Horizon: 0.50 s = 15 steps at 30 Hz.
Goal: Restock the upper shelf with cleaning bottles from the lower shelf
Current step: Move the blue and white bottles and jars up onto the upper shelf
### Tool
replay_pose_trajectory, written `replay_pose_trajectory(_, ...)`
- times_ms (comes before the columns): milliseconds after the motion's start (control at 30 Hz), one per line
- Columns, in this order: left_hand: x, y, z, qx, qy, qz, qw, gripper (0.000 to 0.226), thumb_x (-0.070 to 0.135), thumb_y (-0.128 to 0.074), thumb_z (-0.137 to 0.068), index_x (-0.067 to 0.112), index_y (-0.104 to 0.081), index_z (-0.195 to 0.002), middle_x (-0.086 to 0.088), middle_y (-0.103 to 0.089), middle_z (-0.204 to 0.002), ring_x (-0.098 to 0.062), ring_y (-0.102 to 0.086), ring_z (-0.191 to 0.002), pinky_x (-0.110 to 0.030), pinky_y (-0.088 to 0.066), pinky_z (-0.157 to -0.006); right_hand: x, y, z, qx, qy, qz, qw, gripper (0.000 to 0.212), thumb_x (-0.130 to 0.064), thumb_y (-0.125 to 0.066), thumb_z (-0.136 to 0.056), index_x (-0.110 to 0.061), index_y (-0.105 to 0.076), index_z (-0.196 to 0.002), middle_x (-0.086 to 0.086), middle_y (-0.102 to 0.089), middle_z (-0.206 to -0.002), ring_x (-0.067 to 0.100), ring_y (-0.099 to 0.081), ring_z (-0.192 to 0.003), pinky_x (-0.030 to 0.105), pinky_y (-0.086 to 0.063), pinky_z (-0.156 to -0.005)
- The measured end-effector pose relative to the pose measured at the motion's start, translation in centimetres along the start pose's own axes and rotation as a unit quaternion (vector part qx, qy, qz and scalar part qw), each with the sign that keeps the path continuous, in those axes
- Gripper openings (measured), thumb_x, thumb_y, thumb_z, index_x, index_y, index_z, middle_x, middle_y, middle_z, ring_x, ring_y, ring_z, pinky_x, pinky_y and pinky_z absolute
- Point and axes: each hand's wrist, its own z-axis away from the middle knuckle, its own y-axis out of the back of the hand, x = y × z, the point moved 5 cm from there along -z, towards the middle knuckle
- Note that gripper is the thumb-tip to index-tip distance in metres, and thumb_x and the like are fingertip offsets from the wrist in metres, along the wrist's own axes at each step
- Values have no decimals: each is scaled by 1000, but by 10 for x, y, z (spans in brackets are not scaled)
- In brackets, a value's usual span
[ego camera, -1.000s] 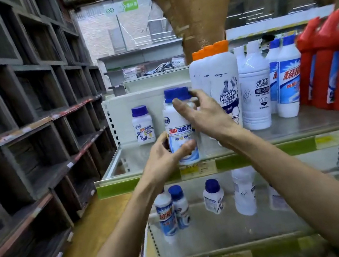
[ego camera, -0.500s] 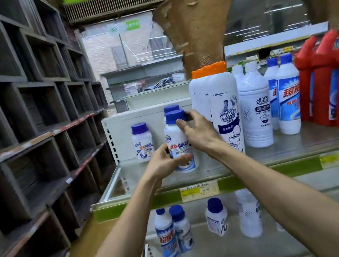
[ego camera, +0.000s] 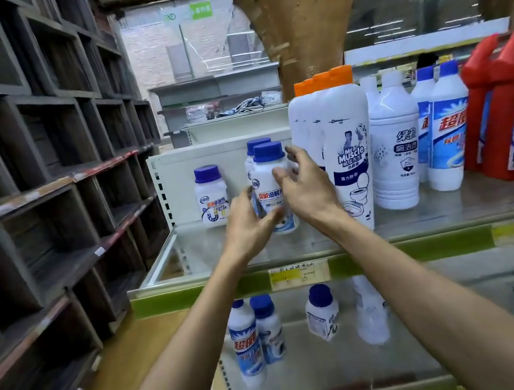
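Note:
A small white bottle with a blue cap (ego camera: 273, 188) stands on the upper shelf (ego camera: 197, 293), just in front of a second one (ego camera: 257, 144). A third like it (ego camera: 212, 196) stands further left. My left hand (ego camera: 248, 229) wraps the front bottle's lower left side, thumb on its label. My right hand (ego camera: 307, 186) is at the bottle's right side with fingers spread and only the thumb touching. On the lower shelf (ego camera: 316, 382) stand a blue-and-white bottle (ego camera: 245, 343), two blue-capped bottles (ego camera: 269, 330) (ego camera: 323, 317) and a plain white bottle (ego camera: 369, 312).
To the right on the upper shelf stand tall orange-capped bottles (ego camera: 349, 151), a white bottle (ego camera: 395, 149), blue-and-white bottles (ego camera: 447, 133) and red bottles (ego camera: 509, 116). Dark wooden cubby shelves (ego camera: 26, 201) line the left side. A brown pillar (ego camera: 303, 14) rises behind.
The bottle went from the shelf's front edge further in, in front of another blue-capped one. My right hand left the cap and spread its fingers. The view tilted up.

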Motion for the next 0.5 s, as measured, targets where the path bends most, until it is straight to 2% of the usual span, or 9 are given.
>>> replay_pose_trajectory(67, 11, 19, 28, 51, -48, 23, 997, 52, 29, -72, -89, 15, -52, -135, 4, -56, -127, -6, -54, -113, -21, -45, -96, 0, 8, 24, 18, 30, -90, 995, 36, -24, -58, -99, -14, -53, -133, 3, -64, -131, 14, -63, -115, 34, -54, -97)
replay_pose_trajectory(133, 17, 37, 68, 58, -93, 83, 991, 37, 24, -67, -93, 15, -59, -128, 3, -64, -123, -6, -62, -112, -21, -50, -96, 5, 14, 56, 10, 36, -195, 980, 26, -17, -60, -98, -8, -59, -123, 4, -68, -118, 11, -66, -111, 32, -56, -96)
replay_pose_trajectory(200, 11, 52, 108, 65, -101, 145, 982, 21, 16, -62, -96, 10, -65, -116, -3, -72, -109, -14, -69, -105, -27, -55, -91, 15, 18, 86, -7, 33, -288, 957, 20, -13, -61, -97, -2, -62, -114, 11, -71, -109, 21, -70, -107, 34, -56, -96)
replay_pose_trajectory(267, -3, 61, 144, 69, -94, 183, 976, 14, 13, -57, -98, 9, -67, -108, -6, -73, -98, -19, -71, -97, -28, -57, -85, 31, 18, 117, -25, 24, -352, 935, 20, -22, -64, -94, -6, -66, -106, 15, -73, -101, 32, -70, -102, 40, -55, -95)
replay_pose_trajectory(367, -39, 58, 179, 83, -47, 190, 977, 17, 12, -53, -98, 14, -70, -97, -7, -72, -88, -20, -70, -86, -29, -57, -81, 54, 10, 152, -35, -1, -386, 922, 32, -45, -71, -86, -15, -70, -97, 15, -71, -88, 39, -69, -89, 41, -57, -88)
replay_pose_trajectory(500, -92, 41, 194, 103, 30, 218, 970, 18, 14, -53, -98, 14, -71, -95, -13, -70, -82, -27, -68, -81, -39, -58, -80, 75, -11, 177, -53, -39, -371, 926, 33, -49, -71, -85, -17, -71, -93, 15, -69, -84, 40, -67, -84, 46, -56, -86)
